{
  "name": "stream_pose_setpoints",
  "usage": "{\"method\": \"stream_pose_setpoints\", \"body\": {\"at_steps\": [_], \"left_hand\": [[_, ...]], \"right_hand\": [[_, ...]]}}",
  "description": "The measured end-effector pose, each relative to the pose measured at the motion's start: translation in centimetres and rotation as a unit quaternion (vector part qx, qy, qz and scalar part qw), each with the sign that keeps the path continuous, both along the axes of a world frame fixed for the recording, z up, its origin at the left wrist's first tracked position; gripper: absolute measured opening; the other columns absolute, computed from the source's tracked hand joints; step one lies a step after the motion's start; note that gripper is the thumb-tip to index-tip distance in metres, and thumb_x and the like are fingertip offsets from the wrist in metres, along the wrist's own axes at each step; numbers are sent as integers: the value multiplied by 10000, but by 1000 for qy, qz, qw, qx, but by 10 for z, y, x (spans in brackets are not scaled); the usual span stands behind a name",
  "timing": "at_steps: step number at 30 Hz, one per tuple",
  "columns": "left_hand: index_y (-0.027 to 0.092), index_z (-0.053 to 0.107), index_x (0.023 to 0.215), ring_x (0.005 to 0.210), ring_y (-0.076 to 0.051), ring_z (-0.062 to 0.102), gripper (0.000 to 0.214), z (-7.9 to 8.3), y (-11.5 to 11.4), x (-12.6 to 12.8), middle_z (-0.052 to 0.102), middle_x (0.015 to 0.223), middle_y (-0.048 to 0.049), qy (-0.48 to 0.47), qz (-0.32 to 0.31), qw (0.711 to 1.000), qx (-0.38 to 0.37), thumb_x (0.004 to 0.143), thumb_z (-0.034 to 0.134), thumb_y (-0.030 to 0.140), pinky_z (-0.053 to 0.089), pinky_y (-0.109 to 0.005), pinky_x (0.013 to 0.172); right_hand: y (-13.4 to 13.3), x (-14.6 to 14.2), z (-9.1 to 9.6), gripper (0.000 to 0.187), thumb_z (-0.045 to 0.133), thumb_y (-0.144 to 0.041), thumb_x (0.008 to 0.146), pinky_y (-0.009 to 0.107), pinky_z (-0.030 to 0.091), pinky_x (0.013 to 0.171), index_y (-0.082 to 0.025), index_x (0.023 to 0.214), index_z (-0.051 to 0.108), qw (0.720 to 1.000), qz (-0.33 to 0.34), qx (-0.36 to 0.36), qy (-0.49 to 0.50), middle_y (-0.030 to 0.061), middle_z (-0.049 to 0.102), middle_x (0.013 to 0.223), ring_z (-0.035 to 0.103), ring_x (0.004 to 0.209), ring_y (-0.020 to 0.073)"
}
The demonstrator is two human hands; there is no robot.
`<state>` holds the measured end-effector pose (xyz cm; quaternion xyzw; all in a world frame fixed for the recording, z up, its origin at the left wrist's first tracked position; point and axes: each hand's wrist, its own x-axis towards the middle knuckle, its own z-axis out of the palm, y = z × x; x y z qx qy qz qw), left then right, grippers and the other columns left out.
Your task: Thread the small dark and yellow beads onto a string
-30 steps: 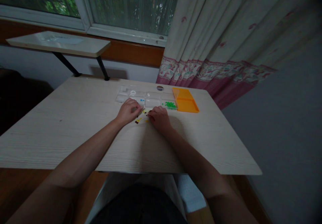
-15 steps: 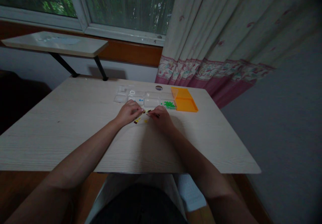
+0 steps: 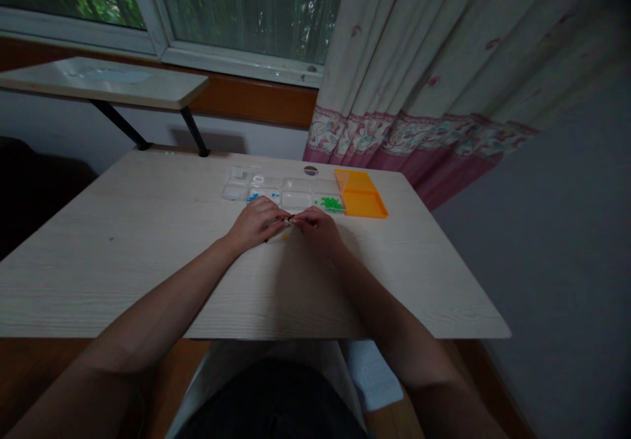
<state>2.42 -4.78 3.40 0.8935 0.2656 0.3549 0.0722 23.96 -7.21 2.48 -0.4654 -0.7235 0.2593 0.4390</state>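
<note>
My left hand (image 3: 256,222) and my right hand (image 3: 318,227) rest together on the pale wooden table (image 3: 148,255), fingertips almost touching. Both are closed in a pinch over tiny dark and yellow pieces (image 3: 284,235) lying between them; I cannot make out exactly which piece each pinches. Just beyond the hands lies a clear compartment tray (image 3: 276,189) holding green beads (image 3: 331,204) and blue beads (image 3: 256,196). An orange lid (image 3: 359,202) lies at the tray's right end.
A small round dark object (image 3: 310,170) sits behind the tray. A narrow shelf on black brackets (image 3: 103,84) juts out under the window at the back left. A patterned curtain (image 3: 419,97) hangs at the right, near the table's corner.
My two hands have drawn closer together over the small pieces, and most of the pieces are now hidden beneath the fingers. The view has shifted slightly.
</note>
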Motion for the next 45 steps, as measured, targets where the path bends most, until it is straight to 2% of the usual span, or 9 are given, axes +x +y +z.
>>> {"method": "stream_pose_setpoints", "body": {"at_steps": [5,19,25,31,37,41,45], "left_hand": [[211,687,1062,890,-186,586,241,0,0,1,700,906,-53,-6,4,1000,27,942,543,363,453,-347,839],[207,691,999,828,-168,604,203,-3,2,1,703,844,-39,13,7,996,90,936,554,343,457,-328,795],[208,702,952,854,-181,598,225,-2,1,0,697,834,-48,41,16,994,96,938,542,366,444,-333,797],[211,710,972,859,-186,601,268,1,1,-2,700,861,-56,50,24,997,54,952,506,384,452,-339,812],[214,715,958,873,-190,603,259,-2,4,-3,712,888,-53,34,30,999,17,946,518,382,455,-351,830],[216,722,927,869,-191,602,230,-7,8,-4,719,880,-47,-10,60,998,11,929,551,371,458,-364,837],[204,730,920,888,-204,579,229,-11,14,-4,708,871,-60,-37,111,993,30,918,568,366,452,-379,839]], "right_hand": [[0,2,0,289,660,-492,813,281,438,675,-219,822,754,999,10,-35,32,24,636,751,556,705,140],[-1,2,1,300,645,-505,820,290,447,725,-228,828,760,997,22,-62,32,25,655,772,577,753,147],[-1,1,-1,318,620,-501,845,285,434,692,-217,831,761,999,4,-28,-13,26,632,751,566,734,152],[-3,0,1,369,544,-512,896,271,426,662,-216,903,765,999,6,5,-50,27,612,736,538,710,146],[-3,-1,0,339,515,-449,931,278,435,707,-216,997,752,997,18,23,-67,32,633,763,557,756,158],[-2,2,2,308,511,-370,937,305,437,749,-186,980,754,996,-25,45,-74,50,655,755,571,773,178],[0,7,3,269,517,-307,924,328,447,805,-178,963,750,993,-78,65,-62,77,690,844,586,839,197]]}}
